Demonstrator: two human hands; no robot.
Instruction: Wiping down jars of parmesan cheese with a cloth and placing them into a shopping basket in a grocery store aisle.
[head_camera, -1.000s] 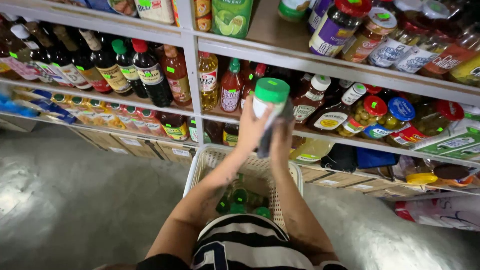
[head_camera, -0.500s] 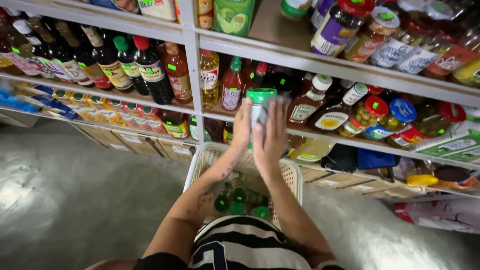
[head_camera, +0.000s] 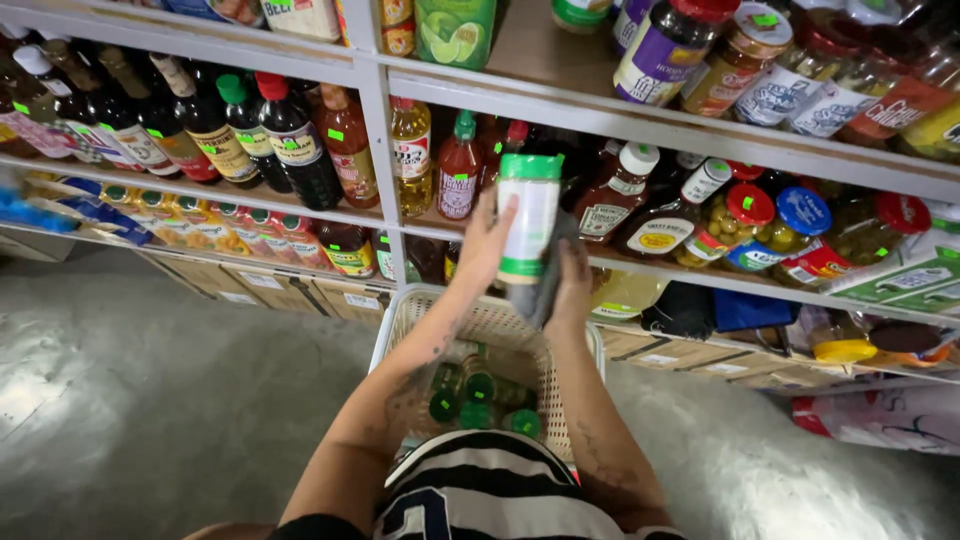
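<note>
Now, grip: I have the bottle (head_camera: 527, 225) between both hands, upright, held above the basket (head_camera: 420, 315) and in front of the shelves.
Left hand (head_camera: 487, 243): closed on the bottle's left side, fingers spread along the white body.
Right hand (head_camera: 570, 285): wrapped in a dark cloth (head_camera: 543, 285) pressed against the bottle's lower right side; whether the fingers grasp the bottle itself I cannot tell.
Bottle: one, white body, green cap and a green band low down.
Doing it well: as I judge it, keep the left hand firm so the bottle stays upright, and let the cloth travel the full height and around the cap, turning the bottle instead of tilting it over the basket.
Basket: one, pale woven plastic, just below my hands; I count about four green-capped bottles (head_camera: 478, 395) inside, more possibly hidden by my arms.
Shelves (head_camera: 640, 125): three levels visible, packed with sauce bottles and jars, too many and too overlapped to count.
Floor (head_camera: 150, 400): grey concrete under the basket.
</note>
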